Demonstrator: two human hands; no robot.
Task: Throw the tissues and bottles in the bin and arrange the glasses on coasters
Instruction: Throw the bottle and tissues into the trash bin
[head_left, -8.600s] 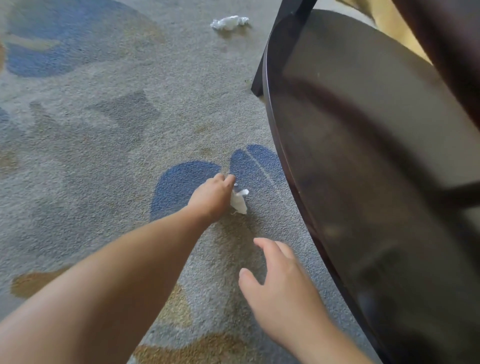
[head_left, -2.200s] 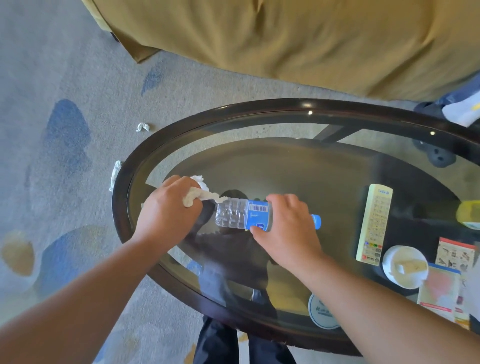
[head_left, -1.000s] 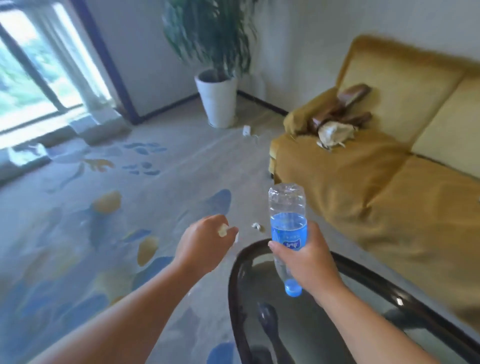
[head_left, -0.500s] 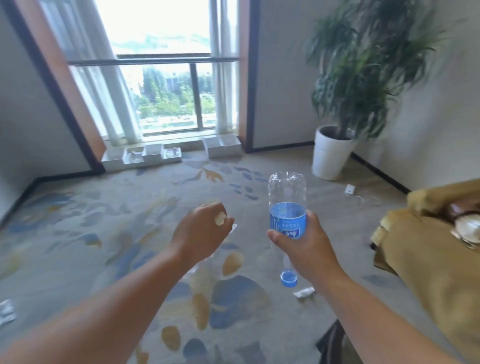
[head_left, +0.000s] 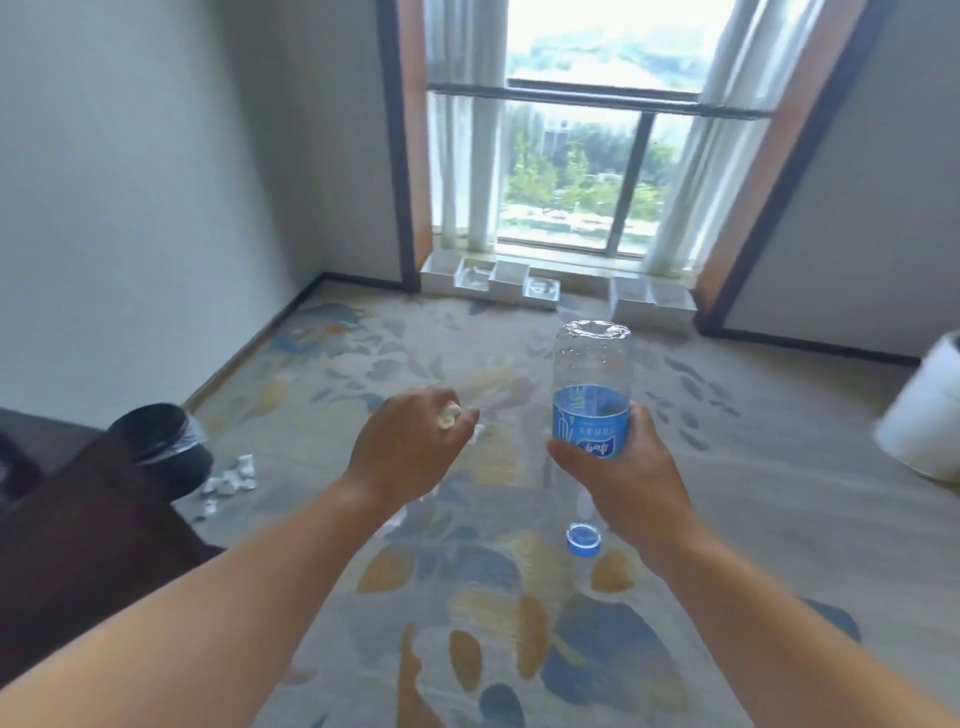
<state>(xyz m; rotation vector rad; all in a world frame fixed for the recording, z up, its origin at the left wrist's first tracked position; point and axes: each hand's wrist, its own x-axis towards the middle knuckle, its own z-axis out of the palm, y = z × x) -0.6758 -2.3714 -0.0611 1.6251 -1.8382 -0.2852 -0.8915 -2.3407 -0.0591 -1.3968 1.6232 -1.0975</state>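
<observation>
Swinging left since half a second ago, our view keeps only the white pot (head_left: 924, 415) of the plant at the right edge and gains the black-lined bin (head_left: 156, 441) at the left, beside a dark piece of furniture (head_left: 78, 545). Our left hand (head_left: 410, 457) is clenched round a wad of tissue (head_left: 449, 414), a bit of it peeking out by the thumb. Our right hand (head_left: 623, 467) grasps the bottle (head_left: 591, 384) round its blue label, upside down, with the blue cap (head_left: 584, 539) below the palm. Both are carried in the air over the patterned carpet (head_left: 779, 519), well apart from the bin. More crumpled tissues (head_left: 231, 475) lie on the carpet just beside the bin's base.

We judge it best to walk up until our hands are over the rim before letting go, not to toss from here. The tissue is light and would likely drift, and the bottle, which looks empty, could bounce off the liner. We drop the tissue first, then the bottle, then gather the strays at the base.
</observation>
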